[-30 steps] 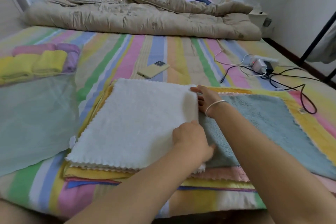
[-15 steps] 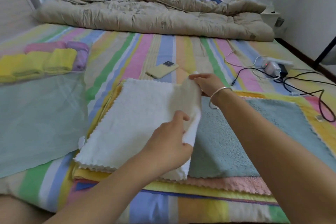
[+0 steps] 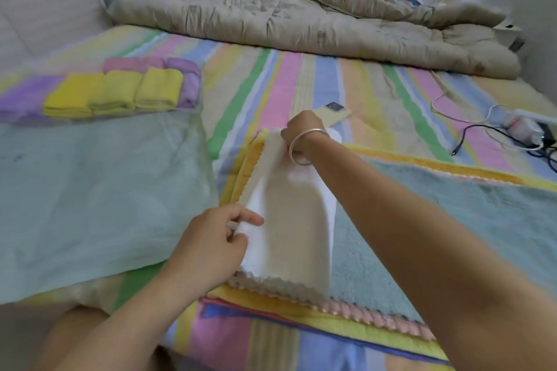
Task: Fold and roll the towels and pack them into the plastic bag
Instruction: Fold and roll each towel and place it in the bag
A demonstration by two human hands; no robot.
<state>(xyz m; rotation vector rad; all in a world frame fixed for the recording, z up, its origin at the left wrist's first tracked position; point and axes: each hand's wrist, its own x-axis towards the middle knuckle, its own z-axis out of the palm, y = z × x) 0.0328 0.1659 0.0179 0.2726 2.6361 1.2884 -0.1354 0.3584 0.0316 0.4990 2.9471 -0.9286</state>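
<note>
White towel: folded to a narrow strip on the left of the flat towel stack.
Left hand: thumb and fingers pinched the strip's near left edge.
Right hand: curled on the far end, holding cloth; fingertips hidden.
Handling: light, limp fleece that would likely sag and spring open if released, so best held at both ends.
Blue towel: plush, flat underneath, over pink and yellow scalloped hems.
Plastic bag: thin, translucent, flat at left; rolled yellow towels apparently in its far end.

Soft, even daylight; slight motion blur, wide-angle bending at edges.
</note>
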